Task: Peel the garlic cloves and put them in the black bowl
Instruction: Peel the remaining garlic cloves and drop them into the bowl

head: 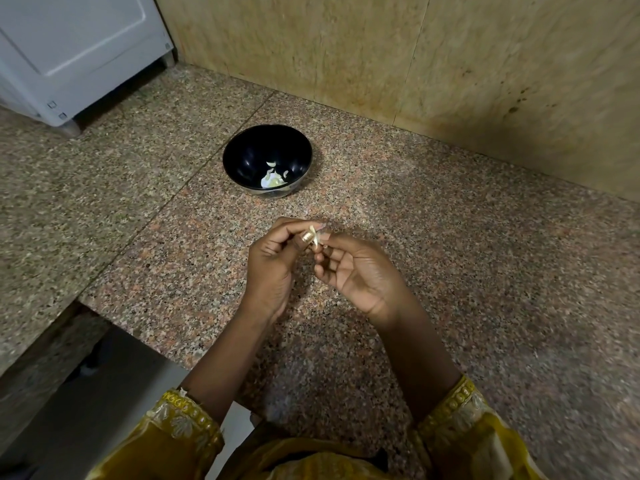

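Observation:
A black bowl [267, 160] stands on the speckled granite counter [450, 271], with a few pale garlic pieces [272, 180] lying inside it. In front of the bowl, above the counter, both hands meet around one small garlic clove [316, 237] with papery skin sticking out. My left hand [273, 268] pinches the clove with its thumb and curled fingers. My right hand [356, 271] pinches the same clove from the right side, its other fingers loosely curled. Most of the clove is hidden by the fingertips.
A beige stone wall [450, 64] rises behind the counter. A white appliance [76, 53] stands at the back left. The counter edge steps down at the lower left to a grey surface [104, 393]. Yellow embroidered sleeves [187, 420] show at the bottom.

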